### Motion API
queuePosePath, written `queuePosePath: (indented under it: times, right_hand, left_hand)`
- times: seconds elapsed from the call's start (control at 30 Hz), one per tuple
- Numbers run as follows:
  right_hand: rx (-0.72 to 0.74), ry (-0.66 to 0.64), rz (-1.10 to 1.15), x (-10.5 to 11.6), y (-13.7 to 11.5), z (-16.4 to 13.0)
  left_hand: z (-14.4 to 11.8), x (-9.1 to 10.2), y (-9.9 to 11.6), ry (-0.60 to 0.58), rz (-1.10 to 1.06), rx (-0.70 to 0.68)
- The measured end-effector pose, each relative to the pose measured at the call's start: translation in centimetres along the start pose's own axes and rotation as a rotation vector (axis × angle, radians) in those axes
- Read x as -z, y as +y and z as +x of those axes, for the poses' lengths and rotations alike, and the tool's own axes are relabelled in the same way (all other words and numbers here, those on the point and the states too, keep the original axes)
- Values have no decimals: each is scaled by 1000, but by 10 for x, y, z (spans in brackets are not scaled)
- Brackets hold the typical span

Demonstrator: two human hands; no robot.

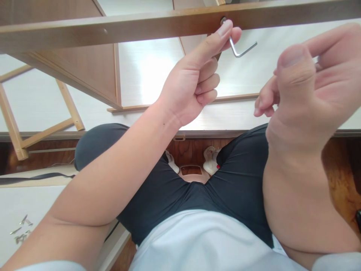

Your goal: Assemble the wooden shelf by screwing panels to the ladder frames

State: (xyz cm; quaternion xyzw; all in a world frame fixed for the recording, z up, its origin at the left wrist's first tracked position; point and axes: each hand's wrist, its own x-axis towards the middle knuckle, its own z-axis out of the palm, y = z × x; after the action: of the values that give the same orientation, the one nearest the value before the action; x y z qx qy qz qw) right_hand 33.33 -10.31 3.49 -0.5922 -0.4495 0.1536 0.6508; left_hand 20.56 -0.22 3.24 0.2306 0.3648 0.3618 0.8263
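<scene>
My left hand (194,75) is closed, thumb and forefinger pinching an L-shaped hex key (235,52). One end of the key points up to a dark hole with a fitting (223,20) in the long wooden rail (158,26); whether it sits inside is hidden by my fingertips. The bent arm of the key sticks out to the right. Close to the camera on the right, my right hand (313,82) has its thumb against the forefinger and the other fingers curled. It is apart from the key, and what it may pinch cannot be made out.
A wooden panel (76,64) slants below the rail at upper left. A small wooden frame (45,131) leans at the left. Several metal screws (22,235) lie on a white surface (17,203) at lower left. My knees flank a white board (158,67).
</scene>
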Motion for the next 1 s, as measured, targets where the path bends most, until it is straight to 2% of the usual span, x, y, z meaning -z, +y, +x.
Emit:
queuePosePath:
  times: [0.1,0.23,0.33,0.5,0.63,0.73,0.8,0.9,1.0]
  right_hand:
    - [142,15,-13,-9,11,1]
    - [62,-43,26,-12,21,2]
    - [2,-79,12,-14,24,1]
    - [16,-71,-56,-24,11,-1]
    - [122,-22,-12,-34,2,2]
    - [198,-56,102,-37,6,7]
    - [184,-79,127,-37,10,11]
    - [171,-68,139,-38,13,13]
    - [172,-70,123,-39,12,13]
  left_hand:
    - [1,3,-1,-20,33,-1]
    - [4,6,-2,-78,64,-31]
    - [3,6,-2,-77,56,-28]
    - [3,5,-3,-60,37,-9]
    - [6,8,-5,-180,-8,-44]
    - [9,10,-5,-294,-4,-69]
    - [9,9,-5,-238,9,-54]
    - [8,7,-4,-73,29,-18]
    - [7,7,-3,-17,51,-3]
